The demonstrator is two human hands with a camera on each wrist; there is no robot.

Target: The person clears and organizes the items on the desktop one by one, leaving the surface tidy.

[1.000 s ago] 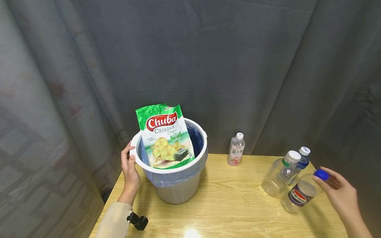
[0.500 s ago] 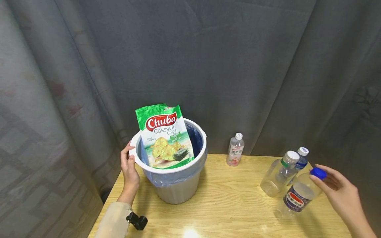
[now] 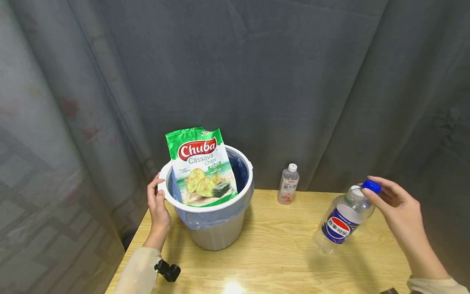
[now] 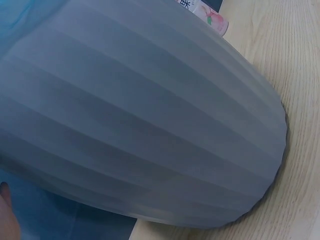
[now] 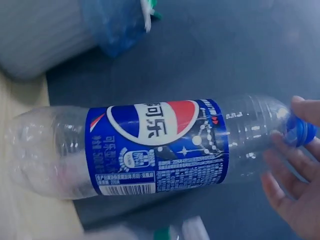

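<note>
My right hand [image 3: 371, 191] pinches the blue cap [image 3: 371, 186] of an empty clear Pepsi bottle [image 3: 342, 225]. The bottle hangs tilted above the table's right side, its base pointing down and to the left. In the right wrist view the Pepsi bottle [image 5: 160, 145] lies across the frame, and my fingers [image 5: 290, 185] curl round its cap [image 5: 300, 131]. My left hand [image 3: 158, 192] grips the left rim of a white bin [image 3: 216, 228] lined with a blue bag. A green Chuba chips bag [image 3: 200, 167] stands in the bin.
A small pink-labelled bottle [image 3: 288, 183] stands at the back of the wooden table [image 3: 271, 253], by a grey curtain [image 3: 279, 81]. A white cap [image 3: 354, 190] shows just behind the Pepsi bottle. The left wrist view is filled by the bin's ribbed wall [image 4: 150, 115].
My right hand has lifted the Pepsi bottle off the table and carried it up and to the left, in front of the other bottles. My left hand has stayed on the bin's rim.
</note>
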